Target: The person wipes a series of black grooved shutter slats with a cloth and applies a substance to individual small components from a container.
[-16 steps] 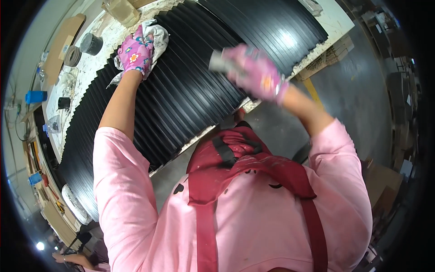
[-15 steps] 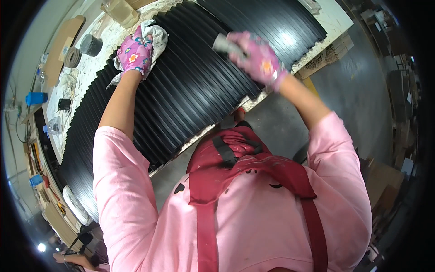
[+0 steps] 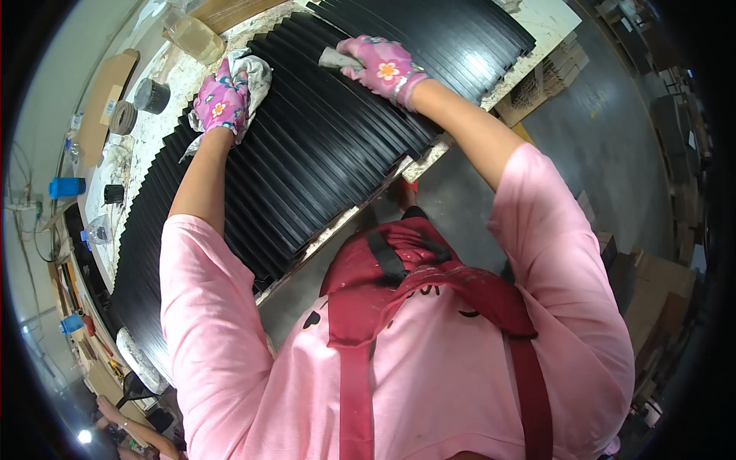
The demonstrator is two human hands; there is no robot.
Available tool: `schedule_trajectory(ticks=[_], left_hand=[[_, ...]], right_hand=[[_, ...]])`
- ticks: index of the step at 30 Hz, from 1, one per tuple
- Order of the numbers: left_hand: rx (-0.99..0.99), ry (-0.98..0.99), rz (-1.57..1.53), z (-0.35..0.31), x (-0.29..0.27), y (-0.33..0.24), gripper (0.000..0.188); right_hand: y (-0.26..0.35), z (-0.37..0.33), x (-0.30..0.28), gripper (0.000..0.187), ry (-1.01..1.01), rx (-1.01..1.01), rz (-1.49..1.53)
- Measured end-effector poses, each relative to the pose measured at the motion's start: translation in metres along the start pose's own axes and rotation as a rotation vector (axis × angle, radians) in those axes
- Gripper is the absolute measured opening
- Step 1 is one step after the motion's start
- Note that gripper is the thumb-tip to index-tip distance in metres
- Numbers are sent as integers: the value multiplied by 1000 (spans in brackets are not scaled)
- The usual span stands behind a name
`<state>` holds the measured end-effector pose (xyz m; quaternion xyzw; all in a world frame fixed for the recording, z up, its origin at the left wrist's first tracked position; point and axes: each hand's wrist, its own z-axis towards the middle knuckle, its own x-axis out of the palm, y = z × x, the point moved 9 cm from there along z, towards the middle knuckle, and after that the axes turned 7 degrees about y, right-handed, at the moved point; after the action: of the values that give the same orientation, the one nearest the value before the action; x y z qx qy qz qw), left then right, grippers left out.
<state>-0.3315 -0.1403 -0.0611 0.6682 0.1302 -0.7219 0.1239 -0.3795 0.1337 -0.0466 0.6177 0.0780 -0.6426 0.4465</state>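
Long black ribbed strips (image 3: pixel 307 153) lie side by side across the worktable. My left hand (image 3: pixel 221 100), in a pink flowered glove, is closed on a crumpled whitish rag (image 3: pixel 259 77) at their far left edge. My right hand (image 3: pixel 386 69), gloved alike, grips a small light-grey pad or folded cloth (image 3: pixel 331 58) over the far part of the strips. Its fingers partly cover the pad, so its exact kind is hard to make out. Right of a seam, a smoother black section (image 3: pixel 452 46) reflects the light.
Along the far left side stand a clear container of yellowish liquid (image 3: pixel 195 38), a dark grey tub (image 3: pixel 152 96), a coiled strap (image 3: pixel 123 117) and a small black cup (image 3: pixel 113 194). Stacked wooden pieces (image 3: pixel 544 88) sit beneath the table's right corner. Another person's arm (image 3: pixel 126 418) shows lower left.
My right hand has moved left with the grey pad, nearer to my left hand. The left hand stays on the rag; the whole view has shifted slightly.
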Motion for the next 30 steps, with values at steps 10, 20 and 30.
schedule_trajectory(ticks=[10, 20, 30], left_hand=[[-8, -17, -18, -6, 0, 3, 59], [-15, -65, 44, 3, 10, 19, 59], [22, -54, 15, 2, 8, 7, 60]], right_hand=[[59, -140, 5, 47, 449, -201, 0], [59, -178, 0, 34, 442, -63, 33], [-50, -178, -55, 41, -220, 421, 1068]])
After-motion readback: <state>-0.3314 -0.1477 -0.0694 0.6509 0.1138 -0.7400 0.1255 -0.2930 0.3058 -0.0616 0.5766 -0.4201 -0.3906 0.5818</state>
